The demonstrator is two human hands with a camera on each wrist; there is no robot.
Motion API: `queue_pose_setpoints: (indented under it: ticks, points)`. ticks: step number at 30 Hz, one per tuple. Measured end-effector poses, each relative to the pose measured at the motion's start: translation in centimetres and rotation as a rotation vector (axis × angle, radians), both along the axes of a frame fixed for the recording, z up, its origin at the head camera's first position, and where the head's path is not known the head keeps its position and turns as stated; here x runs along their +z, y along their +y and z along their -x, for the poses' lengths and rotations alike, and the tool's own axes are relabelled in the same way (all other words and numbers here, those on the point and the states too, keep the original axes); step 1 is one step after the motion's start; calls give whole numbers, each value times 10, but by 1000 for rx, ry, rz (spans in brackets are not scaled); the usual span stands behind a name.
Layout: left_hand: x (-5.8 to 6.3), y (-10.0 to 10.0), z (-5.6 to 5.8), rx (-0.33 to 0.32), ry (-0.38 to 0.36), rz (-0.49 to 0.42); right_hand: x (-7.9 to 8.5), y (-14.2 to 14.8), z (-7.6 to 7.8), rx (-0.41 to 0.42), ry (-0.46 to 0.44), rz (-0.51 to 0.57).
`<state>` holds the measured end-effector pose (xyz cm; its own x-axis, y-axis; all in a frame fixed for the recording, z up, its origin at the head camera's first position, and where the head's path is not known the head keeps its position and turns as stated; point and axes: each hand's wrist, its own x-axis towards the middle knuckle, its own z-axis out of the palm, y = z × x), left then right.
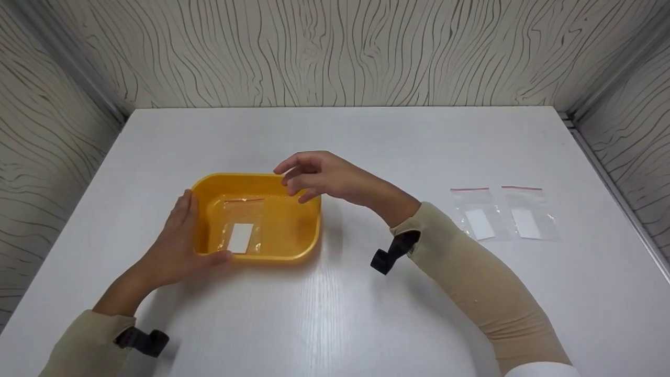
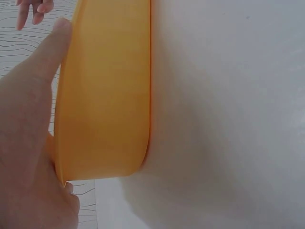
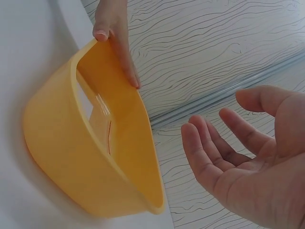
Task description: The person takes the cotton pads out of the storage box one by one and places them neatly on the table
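A yellow plastic basin (image 1: 282,257) stands on the white table, left of the middle. Inside it lies a clear zip bag (image 1: 242,212) with a red seal line and a white rectangle. My left hand (image 1: 175,243) holds the basin's near left corner, thumb along the near rim and fingers against the left side. In the left wrist view the thumb (image 2: 52,50) presses on the rim. My right hand (image 1: 327,178) hovers over the far right corner of the basin, fingers loosely bent and nothing in them. The right wrist view shows that palm (image 3: 257,176) bare.
Two more clear zip bags with red seals, the left one (image 1: 473,207) and the right one (image 1: 525,207), lie side by side on the table's right. Wood-patterned panels (image 1: 335,52) rise behind the table (image 1: 366,131) and along both sides.
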<state>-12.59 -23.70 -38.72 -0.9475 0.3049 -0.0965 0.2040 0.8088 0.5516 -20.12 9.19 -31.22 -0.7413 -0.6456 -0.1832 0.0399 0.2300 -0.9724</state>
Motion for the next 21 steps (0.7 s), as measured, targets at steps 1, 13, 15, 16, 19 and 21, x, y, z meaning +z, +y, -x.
queue_pose_setpoints:
  ticks: [1, 13, 15, 16, 19, 21]
  points:
    - [0, 0, 0, 1, -2, -2, 1, -1, 0, 2, -2, -5]
    - [0, 0, -2, 11, -20, 12, 6, -14, 2, 43, -45, -33]
    - [0, -1, -2, 9, -17, 15, 7, -16, 3, 49, -56, -28]
    - [0, -1, -1, 9, -18, 18, 7, -17, 3, 51, -61, -27]
    - [0, -1, -1, 7, -17, 23, 8, -19, 5, 53, -76, -31]
    - [0, -1, 0, 8, -20, 24, 10, -21, 5, 55, -81, -43]
